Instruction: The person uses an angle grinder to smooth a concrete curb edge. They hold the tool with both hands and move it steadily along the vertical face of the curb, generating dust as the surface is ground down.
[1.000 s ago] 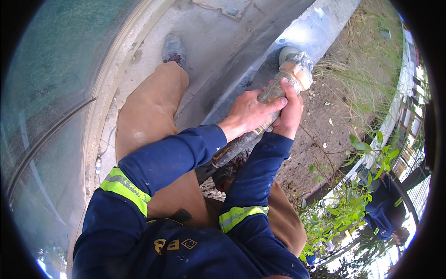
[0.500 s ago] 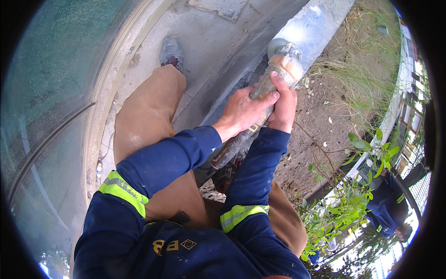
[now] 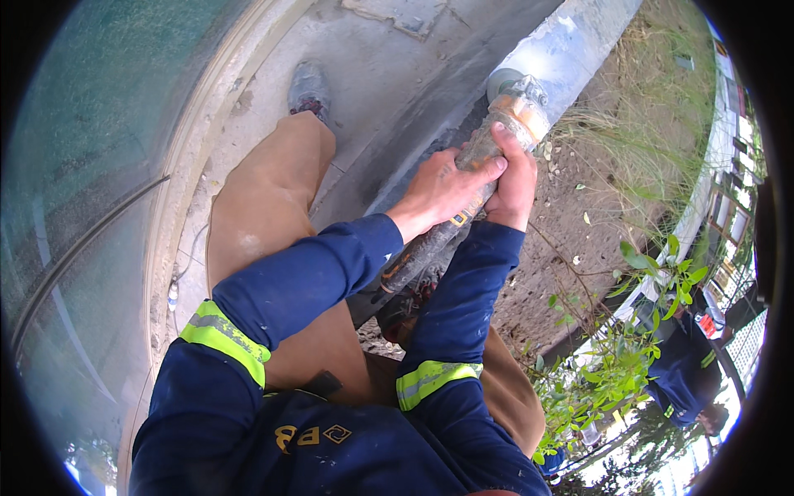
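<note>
A long dark worn tool handle (image 3: 418,252) slants up to a tan, rusty fitting (image 3: 519,112) on the end of a big grey pipe (image 3: 571,45). My left hand (image 3: 438,188) is wrapped over the handle just below the fitting. My right hand (image 3: 514,183) grips the same handle from the right side, fingertips near the fitting. Both forearms are in blue sleeves with yellow reflective bands. My tan trouser leg (image 3: 265,223) and grey shoe (image 3: 308,85) stand on the concrete to the left.
A concrete curb (image 3: 389,107) curves beside a large greenish tank wall (image 3: 83,165) at left. Bare dirt and dry grass (image 3: 595,190) lie to the right. A leafy plant (image 3: 620,372) and another person in blue (image 3: 682,364) are at the lower right.
Both hands stayed clamped on the handle; handle and fitting shifted slightly up and left in view, then back.
</note>
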Demonstrator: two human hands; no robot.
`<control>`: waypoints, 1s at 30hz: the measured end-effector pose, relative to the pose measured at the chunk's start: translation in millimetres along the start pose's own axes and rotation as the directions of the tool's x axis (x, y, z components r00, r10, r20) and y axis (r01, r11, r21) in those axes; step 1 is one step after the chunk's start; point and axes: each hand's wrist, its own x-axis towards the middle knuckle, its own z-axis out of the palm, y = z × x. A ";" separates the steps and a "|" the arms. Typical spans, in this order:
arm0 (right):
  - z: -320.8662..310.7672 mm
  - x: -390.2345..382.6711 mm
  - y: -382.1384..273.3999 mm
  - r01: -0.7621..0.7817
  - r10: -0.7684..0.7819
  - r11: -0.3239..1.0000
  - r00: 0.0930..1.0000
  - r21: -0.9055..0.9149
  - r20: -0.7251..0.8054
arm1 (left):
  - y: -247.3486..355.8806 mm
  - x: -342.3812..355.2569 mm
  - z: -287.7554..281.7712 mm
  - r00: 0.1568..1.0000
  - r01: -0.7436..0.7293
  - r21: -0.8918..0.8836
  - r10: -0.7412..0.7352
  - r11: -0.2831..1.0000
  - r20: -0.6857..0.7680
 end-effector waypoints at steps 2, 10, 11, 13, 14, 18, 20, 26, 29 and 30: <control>3.5 -1.0 -2.8 -0.033 0.033 0.999 0.999 0.023 -0.006 | 7.6 -3.2 -3.0 0.998 0.032 -0.036 -0.030 0.999 0.059; 6.6 0.4 -5.7 -0.032 0.033 0.999 0.999 0.018 -0.009 | 3.7 2.0 -4.1 0.999 0.006 -0.052 -0.004 0.999 0.040; 5.9 1.1 -4.9 -0.028 0.028 0.999 1.000 0.016 -0.013 | 4.7 1.6 -4.3 0.999 0.012 -0.071 -0.008 0.997 0.051; 2.3 2.4 -3.5 -0.001 0.001 1.000 1.000 -0.007 -0.009 | 5.9 2.0 -3.3 0.998 0.024 -0.077 -0.019 0.997 0.067; 1.7 3.2 -3.1 0.011 -0.011 1.000 1.000 -0.018 -0.005 | 6.6 2.4 -3.2 0.997 0.030 -0.080 -0.024 0.996 0.073; 3.1 5.1 -3.6 0.031 -0.030 0.999 0.999 -0.012 0.023 | 7.3 2.9 -1.6 0.998 0.045 -0.109 -0.038 0.993 0.059; 5.3 5.5 -4.8 0.028 -0.027 1.000 0.999 -0.015 0.031 | 5.2 4.3 -2.2 0.997 0.023 -0.165 -0.010 0.986 0.074; 5.1 8.9 -4.0 0.043 -0.042 0.999 0.998 -0.028 0.036 | 8.7 4.8 -2.8 0.998 0.016 -0.169 -0.005 0.985 0.068; 4.6 10.9 -6.5 0.032 -0.031 0.999 0.999 -0.031 0.037 | 16.8 3.6 -4.6 0.995 0.073 -0.137 -0.063 0.988 0.072; 3.9 10.9 -7.3 0.024 -0.024 0.999 0.999 -0.025 0.023 | 13.9 5.8 -3.0 0.996 0.061 -0.150 -0.050 0.987 0.077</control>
